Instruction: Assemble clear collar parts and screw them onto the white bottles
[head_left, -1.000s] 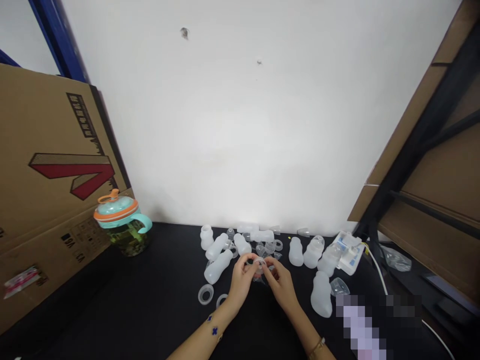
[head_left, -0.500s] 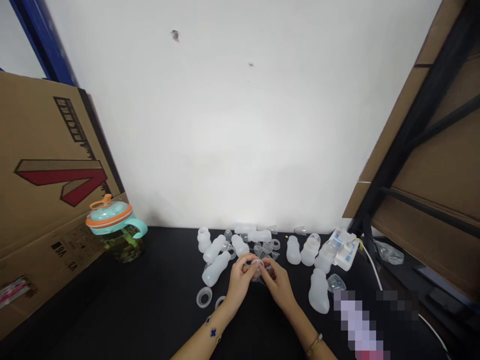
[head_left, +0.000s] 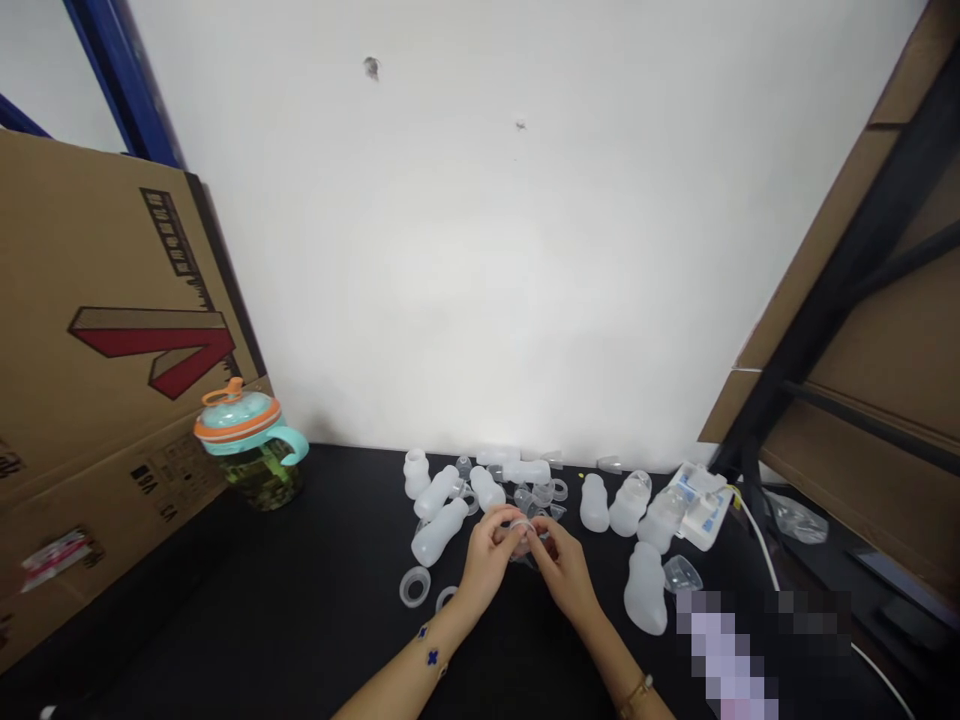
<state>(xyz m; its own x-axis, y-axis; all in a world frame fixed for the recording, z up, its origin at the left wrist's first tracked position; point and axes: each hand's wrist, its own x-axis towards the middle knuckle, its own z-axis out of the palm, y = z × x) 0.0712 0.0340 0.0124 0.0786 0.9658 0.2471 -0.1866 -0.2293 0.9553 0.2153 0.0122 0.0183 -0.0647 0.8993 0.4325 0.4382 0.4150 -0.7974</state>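
Observation:
My left hand (head_left: 491,555) and my right hand (head_left: 562,572) meet over the black table. Between their fingertips they pinch a small translucent bottle ring (head_left: 522,523), its pale rim turned upward; whether a nipple sits in it is hidden by the fingers. Just beyond the hands lie loose clear nipples and rings (head_left: 559,489). To the left are several frosted baby bottles, one lying on its side (head_left: 439,532), plus a loose collar ring (head_left: 415,587). Right of my hands, another bottle (head_left: 646,590) lies beside a clear cap (head_left: 682,575).
A jug with a turquoise handle and orange trim (head_left: 255,450) stands at left by a cardboard box (head_left: 97,250). At the right are more bottles (head_left: 630,503), a blue-and-white package (head_left: 701,508), a white cable (head_left: 765,545) and a black metal frame (head_left: 795,340). A white wall (head_left: 480,250) closes the back.
The camera view has shifted a little, so the scene sits slightly further right. Both hands stay together on the ring, which shows its rim at a different tilt.

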